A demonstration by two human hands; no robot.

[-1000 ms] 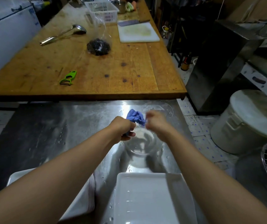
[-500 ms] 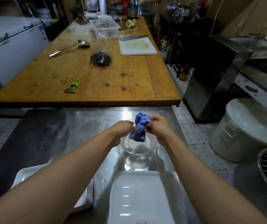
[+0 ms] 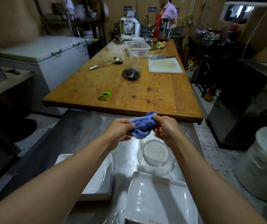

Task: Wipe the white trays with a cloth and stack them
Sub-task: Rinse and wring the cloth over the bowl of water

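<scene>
Both bare hands are raised above a wet stainless-steel counter (image 3: 84, 131), holding a crumpled blue cloth (image 3: 141, 126) between them. The left hand (image 3: 119, 130) pinches the cloth's left end, with fingers curled together on the fabric; the right hand (image 3: 166, 128) grips its right end, thumb and fingers clamped on the bunched top corner. The cloth hangs clear of the counter, just above and to the far left of a clear glass bowl (image 3: 155, 152) that stands on the steel surface with water drops around it. Near the camera, a white rectangular tray (image 3: 158, 199) lies on the right of the counter, its glossy inside wet and partly crossed by the right forearm. To its left, and apart from it, a second white rectangular tray (image 3: 100, 180) lies flat, partly hidden under the left forearm; whether it rests on another tray cannot be told. Beyond the counter stands a long wooden table (image 3: 145, 94) bearing a green peeler (image 3: 105, 95), a metal ladle (image 3: 107, 63), a clear plastic bag with dark contents (image 3: 131, 74), a white cutting board (image 3: 164, 66) and a white plastic basket (image 3: 137, 46). A white chest freezer (image 3: 48, 54) stands far left, and a large white lidded bucket (image 3: 265, 162) sits on the floor at right.
</scene>
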